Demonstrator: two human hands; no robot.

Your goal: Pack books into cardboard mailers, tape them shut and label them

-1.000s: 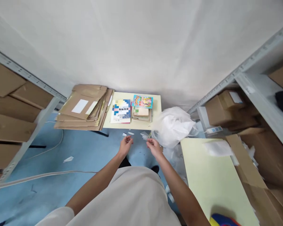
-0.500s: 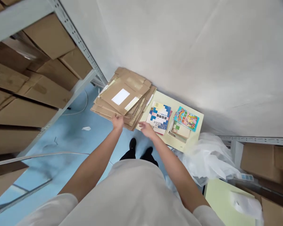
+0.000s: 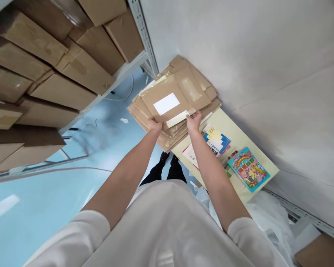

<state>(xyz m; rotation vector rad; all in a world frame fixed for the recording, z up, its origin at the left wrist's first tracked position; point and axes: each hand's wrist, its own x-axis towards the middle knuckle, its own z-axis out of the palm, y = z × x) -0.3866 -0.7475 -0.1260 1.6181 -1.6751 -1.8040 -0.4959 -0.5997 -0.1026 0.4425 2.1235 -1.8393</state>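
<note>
Two hands, your left hand (image 3: pixel 155 125) and right hand (image 3: pixel 194 120), have fingers clamped on the top cardboard mailer (image 3: pixel 183 94), upon its pile (image 3: pixel 141 115). You seem to be grasping; next calls for even grip.

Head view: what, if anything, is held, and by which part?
The top cardboard piece, by its near edge: left hand at one corner, right hand farther along. Layers gripped: unclear.
</note>
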